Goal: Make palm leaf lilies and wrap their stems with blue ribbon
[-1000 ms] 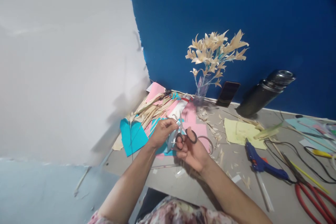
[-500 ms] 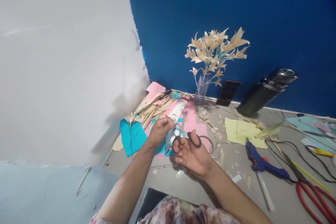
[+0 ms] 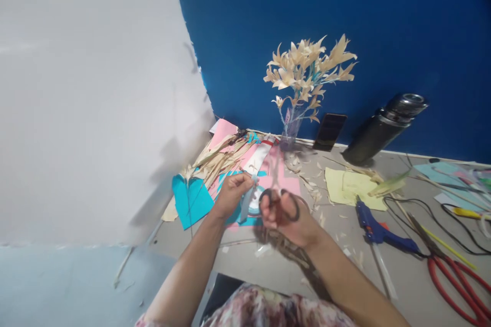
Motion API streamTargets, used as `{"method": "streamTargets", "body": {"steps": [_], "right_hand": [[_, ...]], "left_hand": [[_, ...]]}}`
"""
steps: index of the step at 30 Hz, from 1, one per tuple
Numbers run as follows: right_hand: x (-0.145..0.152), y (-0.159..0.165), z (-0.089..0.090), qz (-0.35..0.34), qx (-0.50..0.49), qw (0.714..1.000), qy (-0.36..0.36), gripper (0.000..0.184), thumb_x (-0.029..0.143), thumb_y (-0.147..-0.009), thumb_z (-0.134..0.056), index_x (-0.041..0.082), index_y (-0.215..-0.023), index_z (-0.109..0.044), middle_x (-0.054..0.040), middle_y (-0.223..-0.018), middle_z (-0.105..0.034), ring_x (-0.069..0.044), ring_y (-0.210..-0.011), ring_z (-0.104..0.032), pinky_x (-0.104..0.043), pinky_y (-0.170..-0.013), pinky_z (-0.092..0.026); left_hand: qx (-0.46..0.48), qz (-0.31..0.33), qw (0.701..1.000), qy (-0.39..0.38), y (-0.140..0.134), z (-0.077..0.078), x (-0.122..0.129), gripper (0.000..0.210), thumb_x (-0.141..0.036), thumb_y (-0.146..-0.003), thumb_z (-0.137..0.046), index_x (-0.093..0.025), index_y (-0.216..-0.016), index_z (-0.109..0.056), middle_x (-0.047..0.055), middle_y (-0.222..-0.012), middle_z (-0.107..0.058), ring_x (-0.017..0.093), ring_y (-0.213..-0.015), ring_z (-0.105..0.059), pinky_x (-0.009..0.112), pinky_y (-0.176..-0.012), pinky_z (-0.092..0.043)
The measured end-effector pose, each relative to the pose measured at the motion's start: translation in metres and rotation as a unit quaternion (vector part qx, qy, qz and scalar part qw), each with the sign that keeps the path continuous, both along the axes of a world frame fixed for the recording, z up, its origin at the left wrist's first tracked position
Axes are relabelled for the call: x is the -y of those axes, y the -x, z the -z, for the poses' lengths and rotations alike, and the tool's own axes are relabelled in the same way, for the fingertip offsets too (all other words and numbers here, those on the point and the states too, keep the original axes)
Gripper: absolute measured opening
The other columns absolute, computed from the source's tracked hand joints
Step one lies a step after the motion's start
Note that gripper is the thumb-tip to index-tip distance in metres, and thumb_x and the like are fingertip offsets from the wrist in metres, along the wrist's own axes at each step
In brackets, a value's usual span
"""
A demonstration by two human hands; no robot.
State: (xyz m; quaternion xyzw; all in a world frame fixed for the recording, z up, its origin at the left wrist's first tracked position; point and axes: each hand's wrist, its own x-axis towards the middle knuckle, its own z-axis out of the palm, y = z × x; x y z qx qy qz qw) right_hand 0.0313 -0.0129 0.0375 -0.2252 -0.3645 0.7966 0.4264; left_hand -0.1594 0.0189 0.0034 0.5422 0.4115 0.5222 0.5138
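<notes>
My left hand pinches a narrow grey paper strip that hangs down from its fingertips. My right hand grips black-handled scissors, fingers through the loops, blades pointing up and away over pink paper; the hand is blurred with motion. Both hands hover above a pile of blue paper, pink paper and dried leaf strips on the grey table.
A vase of straw flowers, a phone and a dark flask stand by the blue wall. A yellow sheet, blue glue gun, cables and red-handled cutters lie right. A large white board stands left.
My right hand has turned and lifted the scissors, blades now pointing away, drawing slightly right of the strip. My left hand keeps its pinch. The view has shifted slightly.
</notes>
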Motion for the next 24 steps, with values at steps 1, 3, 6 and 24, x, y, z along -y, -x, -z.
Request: {"method": "streamTargets", "body": {"steps": [1,3,6,24], "right_hand": [[0.006,-0.001,0.001,-0.026,0.040,0.999,-0.023,0.059,0.071,-0.068,-0.077,0.014,-0.081,-0.069,-0.0022,-0.069,-0.059,-0.010,-0.055,-0.044,-0.023,-0.050,-0.033],[0.015,-0.005,0.004,-0.018,0.098,0.993,-0.054,0.061,0.072,-0.070,-0.075,0.013,-0.084,-0.070,-0.0042,-0.071,-0.061,-0.010,-0.056,-0.044,-0.024,-0.051,-0.031],[0.022,-0.021,0.006,0.047,0.139,0.987,-0.062,0.057,0.070,-0.074,-0.073,0.014,-0.083,-0.068,-0.0037,-0.071,-0.061,-0.009,-0.056,-0.043,-0.023,-0.050,-0.030],[0.030,-0.015,0.019,0.269,0.158,0.944,-0.102,0.037,0.031,-0.063,-0.090,0.019,-0.091,-0.069,-0.0044,-0.086,-0.072,-0.019,-0.075,-0.066,-0.030,-0.067,-0.053]], "left_hand": [[-0.016,-0.010,1.000,-0.013,-0.001,-0.003,-0.001,0.028,-0.043,-0.082,-0.073,-0.018,-0.068,-0.072,0.007,-0.083,-0.071,0.021,-0.081,-0.065,0.035,-0.080,-0.050],[-0.058,-0.022,0.997,-0.045,-0.001,-0.010,-0.001,0.024,-0.040,-0.082,-0.073,-0.019,-0.071,-0.075,0.010,-0.099,-0.074,0.025,-0.097,-0.066,0.040,-0.092,-0.048],[-0.100,-0.064,0.988,-0.104,0.003,-0.025,0.001,0.017,-0.037,-0.083,-0.072,-0.022,-0.076,-0.077,0.011,-0.117,-0.072,0.028,-0.114,-0.062,0.045,-0.105,-0.041],[0.199,-0.053,0.963,0.177,-0.078,-0.059,0.057,0.029,-0.036,-0.064,-0.087,-0.017,-0.071,-0.067,0.002,-0.073,-0.069,0.017,-0.070,-0.066,0.029,-0.065,-0.051]]}}
